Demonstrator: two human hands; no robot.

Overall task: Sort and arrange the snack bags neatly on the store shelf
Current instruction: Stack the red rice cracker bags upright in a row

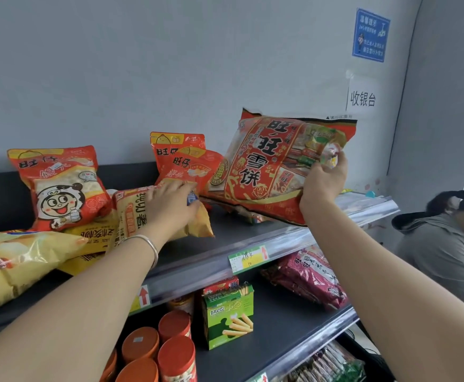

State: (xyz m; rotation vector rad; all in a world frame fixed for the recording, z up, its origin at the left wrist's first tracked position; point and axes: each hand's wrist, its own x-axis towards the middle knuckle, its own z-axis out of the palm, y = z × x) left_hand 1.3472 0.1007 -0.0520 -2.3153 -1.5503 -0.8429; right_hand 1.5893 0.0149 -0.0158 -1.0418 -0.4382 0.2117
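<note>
Top shelf (225, 230): dark grey deck with a clear price rail along the front, carrying a green-and-yellow price tag (248, 257). It backs onto a pale grey wall (170, 64).

- Large red bag (269, 166): at the right end of the shelf, tilted, with its lower edge just above the deck. The right hand (323, 179) grips its right side, fingers and thumb curled round it.
- Yellow bag (131, 213): lying mid-shelf. The left hand (170, 205) holds it, fingers bent over its far end.
- Red cartoon bag (60, 186): upright at the left.
- Two red bags (181, 158): upright at the back.

Lower shelf (286, 326):

- Green box (228, 318)
- Orange-lidded jars (174, 325)
- Maroon bags (311, 274)

On the wall:

- Blue notice (370, 34)
- White paper sign (362, 98)

At the right: a person in grey (440, 244).
</note>
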